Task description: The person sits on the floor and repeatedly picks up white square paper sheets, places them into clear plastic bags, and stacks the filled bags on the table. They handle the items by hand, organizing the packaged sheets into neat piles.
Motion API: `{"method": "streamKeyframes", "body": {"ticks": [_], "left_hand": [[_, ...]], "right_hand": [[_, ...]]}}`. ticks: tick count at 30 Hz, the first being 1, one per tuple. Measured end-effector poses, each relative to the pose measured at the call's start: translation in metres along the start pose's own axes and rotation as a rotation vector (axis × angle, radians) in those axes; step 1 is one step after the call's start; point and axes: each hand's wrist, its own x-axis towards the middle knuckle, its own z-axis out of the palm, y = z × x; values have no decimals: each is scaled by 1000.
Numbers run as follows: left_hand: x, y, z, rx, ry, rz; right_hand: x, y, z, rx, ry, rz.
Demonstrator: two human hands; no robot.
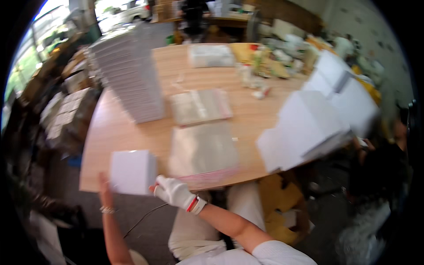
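A small white box (130, 172) stands at the front left edge of the table, between my two hands. My left hand (105, 187), bare and with a beaded bracelet at the wrist, lies along the box's left side, fingers stretched out. At the box's lower right corner is my right hand (174, 192) in a white glove with bare fingertips, its fingers bent in against the box. To the right lies a stack of clear plastic bags (203, 148) with a pink edge. Motion blur hides the exact finger contact.
A tall stack of flat white cartons (130, 79) rises at the left. More bags (201, 106) and a wrapped white bundle (211, 56) lie farther back. White boxes (309, 123) crowd the right edge. A person in dark clothes (375, 168) is beyond them.
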Motion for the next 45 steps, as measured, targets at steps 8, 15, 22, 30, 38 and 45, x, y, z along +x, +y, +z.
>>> {"method": "streamKeyframes", "body": {"ticks": [8,15,22,30,38,45], "left_hand": [[-117,221,165,-660,-393,455],[-189,353,353,-1271,-1661,-425],[-198,389,400,-1479,-1643,-648],[-194,388,381,-1150,-1585,-483],[-203,394,373,-1407,-1376,-624],[-213,378,392,-1602,-1442,-638]], "right_hand": [[-132,-65,-287,-630,725,-128],[-111,-86,-361,-1100,690,-107],[-116,-75,-375,-1140,664,-170],[-131,-74,-422,-1336,351,-322],[-140,-113,-378,-1306,275,-355],[-142,-114,-370,-1242,335,-283]]}}
